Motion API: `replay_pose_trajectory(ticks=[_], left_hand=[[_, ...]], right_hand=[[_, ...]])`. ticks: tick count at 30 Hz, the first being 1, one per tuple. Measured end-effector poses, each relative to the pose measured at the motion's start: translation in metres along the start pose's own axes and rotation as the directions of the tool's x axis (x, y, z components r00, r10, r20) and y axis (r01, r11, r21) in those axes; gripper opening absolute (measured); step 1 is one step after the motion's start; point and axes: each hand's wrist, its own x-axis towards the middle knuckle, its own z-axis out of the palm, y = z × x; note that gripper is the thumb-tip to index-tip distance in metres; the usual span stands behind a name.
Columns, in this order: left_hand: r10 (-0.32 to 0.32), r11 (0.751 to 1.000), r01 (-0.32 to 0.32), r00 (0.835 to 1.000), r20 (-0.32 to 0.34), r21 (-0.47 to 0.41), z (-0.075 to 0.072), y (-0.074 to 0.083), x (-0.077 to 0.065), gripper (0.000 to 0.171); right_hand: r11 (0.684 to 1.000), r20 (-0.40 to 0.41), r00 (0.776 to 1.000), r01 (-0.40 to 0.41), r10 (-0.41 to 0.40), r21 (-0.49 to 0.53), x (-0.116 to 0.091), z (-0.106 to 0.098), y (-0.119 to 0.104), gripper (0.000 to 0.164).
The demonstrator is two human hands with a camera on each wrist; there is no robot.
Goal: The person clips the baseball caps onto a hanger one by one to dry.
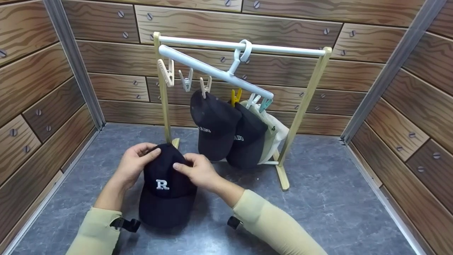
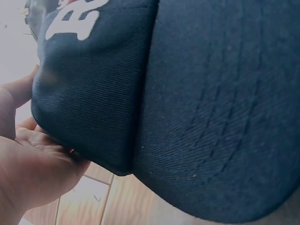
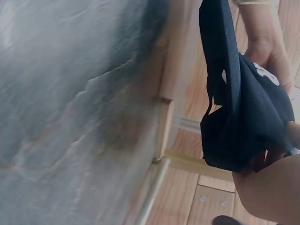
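Both hands hold a dark navy baseball cap (image 1: 166,205) with a white letter R on its front, brim pointing down toward the wearer. The left hand (image 1: 136,163) pinches the crown's left upper edge, thumb on the front. On the crown's right side, the right hand (image 1: 200,170) grips with its thumb in front and fingers behind. The left wrist view has the cap's brim (image 2: 220,103) filling most of it. In the right wrist view the cap (image 3: 253,112) is seen from the side, above the floor. Fingers behind the cap are partly hidden.
A white hanger (image 1: 212,69) hangs tilted, lower at right, from a rack's white bar (image 1: 283,49). Clothespins on it hold dark caps (image 1: 216,124) and a pale one (image 1: 279,131). A beige clothespin (image 1: 166,72) and a grey one (image 1: 186,79) hang at left. Wood-patterned walls surround the grey floor.
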Motion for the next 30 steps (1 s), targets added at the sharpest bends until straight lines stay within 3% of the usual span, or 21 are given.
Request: replay_pose_trajectory(ticks=[12,30], left_hand=[[0.098,0.985,-0.099,0.995,-0.013,-0.145,0.014,0.034,0.005,0.03],[0.187,0.957,-0.195,0.981,-0.057,-0.214,0.034,0.068,0.014,0.03]], right_hand=[[0.993,-0.058,0.992,0.109,-0.112,-0.055,0.003,-0.02,-0.028,0.018],[0.962,-0.108,0.961,0.242,-0.256,-0.127,0.012,-0.047,-0.053,0.018]])
